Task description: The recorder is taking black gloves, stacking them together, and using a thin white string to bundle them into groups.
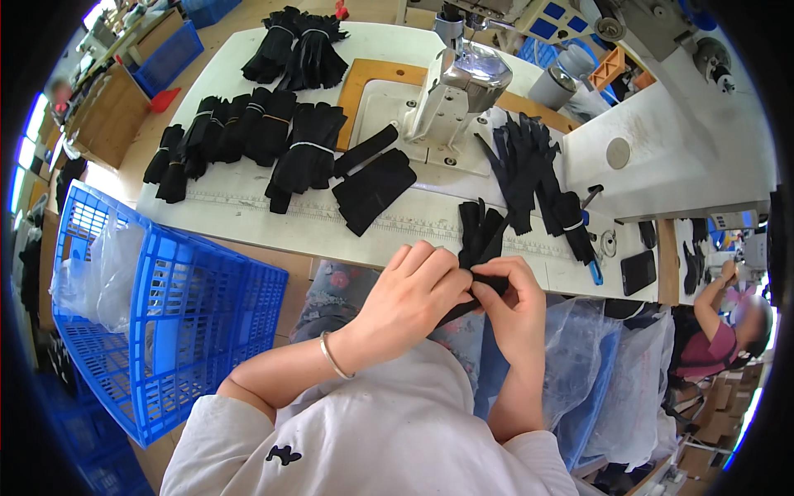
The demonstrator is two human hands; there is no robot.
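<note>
In front of my body, at the table's near edge, my left hand point(418, 285) and my right hand point(517, 307) meet on a small bunch of black fabric strips point(478, 234). Left fingers are curled over it, while the right thumb and forefinger pinch it. The bunch's far end fans out above my hands, and part of it is hidden by my fingers. Just beyond lie loose black strips point(519, 169) and a tied bundle point(571, 217). Flat black strips point(374, 192) rest to the left on the tabletop, near the printed ruler.
A sewing machine point(463, 91) stands at the table's middle. Several tied black bundles point(310, 149) cover the left side. A blue crate point(182, 331) with clear plastic stands at left. A phone point(638, 273) and a blue-handled tool point(595, 273) lie right. Another person point(715, 339) sits far right.
</note>
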